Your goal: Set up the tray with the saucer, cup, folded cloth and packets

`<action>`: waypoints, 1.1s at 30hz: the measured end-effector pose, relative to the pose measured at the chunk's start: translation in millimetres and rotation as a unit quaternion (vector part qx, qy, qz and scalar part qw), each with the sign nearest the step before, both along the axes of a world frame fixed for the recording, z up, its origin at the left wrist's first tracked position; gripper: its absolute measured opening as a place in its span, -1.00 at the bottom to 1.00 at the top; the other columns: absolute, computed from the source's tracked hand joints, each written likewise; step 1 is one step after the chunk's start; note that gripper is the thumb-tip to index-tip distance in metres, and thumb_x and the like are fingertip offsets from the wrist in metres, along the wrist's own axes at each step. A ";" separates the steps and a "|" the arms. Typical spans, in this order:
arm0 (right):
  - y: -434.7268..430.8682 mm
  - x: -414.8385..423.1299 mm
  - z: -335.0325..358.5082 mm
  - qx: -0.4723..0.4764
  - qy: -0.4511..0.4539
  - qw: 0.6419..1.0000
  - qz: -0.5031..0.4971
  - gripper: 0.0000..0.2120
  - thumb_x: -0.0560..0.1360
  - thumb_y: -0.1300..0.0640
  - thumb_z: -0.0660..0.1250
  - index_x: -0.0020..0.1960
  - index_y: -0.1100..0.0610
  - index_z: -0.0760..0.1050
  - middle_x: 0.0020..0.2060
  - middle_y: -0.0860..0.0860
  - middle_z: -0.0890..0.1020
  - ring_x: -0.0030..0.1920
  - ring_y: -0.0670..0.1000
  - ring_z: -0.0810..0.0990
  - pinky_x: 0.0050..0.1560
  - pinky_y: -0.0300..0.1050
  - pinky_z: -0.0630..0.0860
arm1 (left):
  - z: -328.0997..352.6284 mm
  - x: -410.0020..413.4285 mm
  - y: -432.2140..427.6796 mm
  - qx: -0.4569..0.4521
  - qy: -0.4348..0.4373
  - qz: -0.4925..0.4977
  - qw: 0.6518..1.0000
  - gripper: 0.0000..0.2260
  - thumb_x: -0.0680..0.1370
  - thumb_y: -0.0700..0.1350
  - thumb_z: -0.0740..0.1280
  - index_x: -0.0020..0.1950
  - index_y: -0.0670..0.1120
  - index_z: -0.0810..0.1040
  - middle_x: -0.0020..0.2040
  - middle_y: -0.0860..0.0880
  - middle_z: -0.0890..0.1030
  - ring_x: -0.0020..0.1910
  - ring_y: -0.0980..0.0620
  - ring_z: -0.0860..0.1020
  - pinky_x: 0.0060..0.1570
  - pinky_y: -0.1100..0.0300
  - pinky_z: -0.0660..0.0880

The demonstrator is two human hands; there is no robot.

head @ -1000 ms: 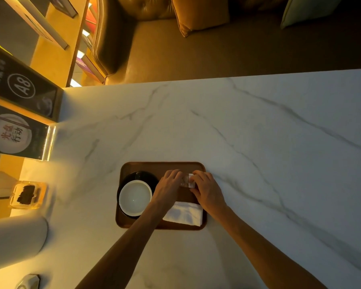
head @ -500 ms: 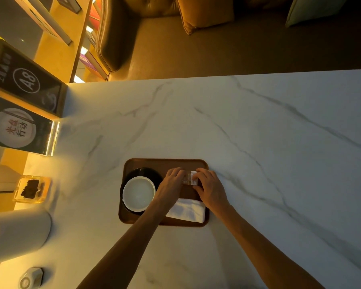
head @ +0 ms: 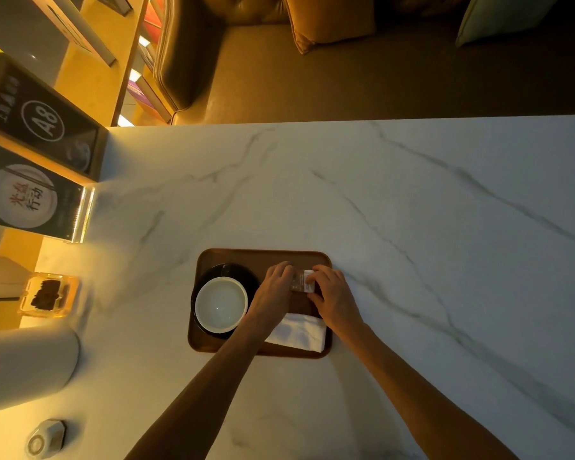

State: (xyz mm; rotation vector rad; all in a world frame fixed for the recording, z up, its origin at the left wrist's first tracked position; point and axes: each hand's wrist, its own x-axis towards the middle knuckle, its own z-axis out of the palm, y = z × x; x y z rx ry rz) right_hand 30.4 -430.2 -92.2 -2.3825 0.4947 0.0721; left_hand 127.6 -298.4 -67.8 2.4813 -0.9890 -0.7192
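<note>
White grey-veined marble bench (head: 412,227): brown tray (head: 266,258) sits near the front middle, with an amber glass dish (head: 49,295), a white cylindrical container (head: 30,366), a small faceted object (head: 45,438) and two dark sign stands (head: 30,197) ranged along the left side.

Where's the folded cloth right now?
Head view: the folded cloth lies in the near right corner of the tray, right of the cup, nearer than the packets.
</note>
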 end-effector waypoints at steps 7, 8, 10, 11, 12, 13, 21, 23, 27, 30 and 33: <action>-2.6 -19.0 13.2 0.027 0.005 0.999 -0.044 -0.81 0.47 0.03 0.41 0.03 0.06 0.52 0.14 0.01 0.52 0.15 -0.01 0.49 0.09 -0.18 0.54 | 11.0 -20.3 8.0 0.050 -0.047 0.038 0.997 -0.57 0.50 -0.28 0.35 0.32 -0.06 0.36 0.33 -0.07 0.42 0.28 -0.05 0.41 0.14 0.16 0.49; -1.5 -26.0 13.5 0.022 0.018 0.998 -0.047 -0.81 0.46 -0.03 0.40 0.00 0.04 0.53 0.13 -0.01 0.51 0.14 -0.03 0.47 0.05 -0.23 0.50 | 11.0 -26.9 12.9 0.066 -0.045 0.040 0.996 -0.59 0.50 -0.25 0.36 0.31 -0.04 0.38 0.29 -0.05 0.45 0.23 -0.02 0.45 0.12 0.17 0.50; 3.1 -40.9 11.8 0.015 0.054 0.998 -0.031 -0.75 0.44 -0.11 0.39 -0.01 0.04 0.56 0.19 -0.01 0.48 0.18 -0.03 0.43 0.06 -0.24 0.46 | 8.6 -41.0 24.0 0.100 -0.028 0.046 0.994 -0.64 0.52 -0.16 0.38 0.29 -0.01 0.41 0.25 -0.02 0.47 0.21 0.01 0.47 0.11 0.18 0.51; 5.8 -47.6 10.1 0.011 0.067 0.998 -0.015 -0.73 0.44 -0.13 0.39 0.00 0.05 0.56 0.22 0.01 0.46 0.21 -0.01 0.42 0.08 -0.22 0.47 | 6.6 -46.9 29.0 0.115 -0.015 0.053 0.992 -0.65 0.52 -0.12 0.38 0.28 0.00 0.42 0.26 -0.01 0.47 0.22 0.01 0.47 0.12 0.17 0.52; 8.3 -53.2 9.4 0.009 0.079 0.997 -0.002 -0.72 0.44 -0.13 0.39 0.01 0.05 0.56 0.26 0.02 0.45 0.24 0.01 0.40 0.09 -0.18 0.49 | 6.0 -51.7 33.1 0.127 -0.001 0.060 0.990 -0.67 0.53 -0.10 0.37 0.28 0.00 0.43 0.27 -0.01 0.46 0.24 0.00 0.46 0.14 0.15 0.53; 10.6 -57.1 8.5 0.006 0.082 0.997 0.005 -0.72 0.44 -0.12 0.39 0.01 0.06 0.56 0.28 0.03 0.43 0.25 0.03 0.40 0.10 -0.16 0.50 | 4.8 -55.5 36.6 0.135 0.010 0.065 0.989 -0.68 0.54 -0.09 0.36 0.28 0.00 0.43 0.29 -0.02 0.46 0.25 -0.01 0.45 0.16 0.13 0.53; 17.6 -50.4 8.5 0.002 0.105 0.994 -0.018 -0.74 0.49 -0.08 0.35 0.01 0.10 0.56 0.32 0.05 0.41 0.25 0.02 0.42 0.10 -0.24 0.42 | 10.4 -63.5 40.1 0.152 0.026 0.090 0.984 -0.64 0.53 -0.09 0.37 0.31 -0.01 0.42 0.32 -0.03 0.44 0.31 -0.04 0.42 0.25 0.03 0.51; 18.3 -51.6 9.0 0.008 0.107 0.994 -0.020 -0.74 0.49 -0.07 0.35 0.02 0.12 0.56 0.33 0.06 0.40 0.26 0.03 0.43 0.13 -0.23 0.42 | 12.2 -63.9 39.1 0.151 0.030 0.093 0.984 -0.63 0.53 -0.10 0.37 0.32 -0.01 0.41 0.33 -0.03 0.43 0.32 -0.04 0.41 0.26 0.02 0.50; 19.7 -54.8 13.3 0.013 0.113 0.993 -0.021 -0.76 0.52 -0.06 0.31 0.06 0.09 0.54 0.36 0.05 0.39 0.27 0.02 0.44 0.16 -0.23 0.42 | 18.5 -68.9 41.2 0.130 0.029 0.102 0.986 -0.59 0.55 -0.11 0.35 0.38 0.00 0.36 0.39 -0.02 0.39 0.36 -0.04 0.37 0.28 0.01 0.49; 20.2 -55.7 20.9 0.028 0.108 0.993 -0.035 -0.72 0.55 -0.06 0.27 0.15 0.08 0.52 0.34 0.04 0.43 0.25 0.01 0.46 0.16 -0.24 0.40 | 28.9 -77.6 50.2 0.096 0.010 0.127 0.987 -0.61 0.60 -0.11 0.27 0.43 -0.01 0.32 0.42 -0.02 0.37 0.36 -0.01 0.37 0.26 0.09 0.50; 24.3 -55.9 21.7 0.028 0.091 0.994 -0.052 -0.68 0.56 -0.07 0.24 0.23 0.07 0.49 0.35 0.03 0.44 0.28 0.01 0.45 0.20 -0.22 0.40 | 31.0 -84.5 66.2 0.062 -0.013 0.145 0.987 -0.63 0.60 -0.13 0.27 0.41 -0.02 0.36 0.42 -0.01 0.40 0.35 0.02 0.39 0.28 0.14 0.48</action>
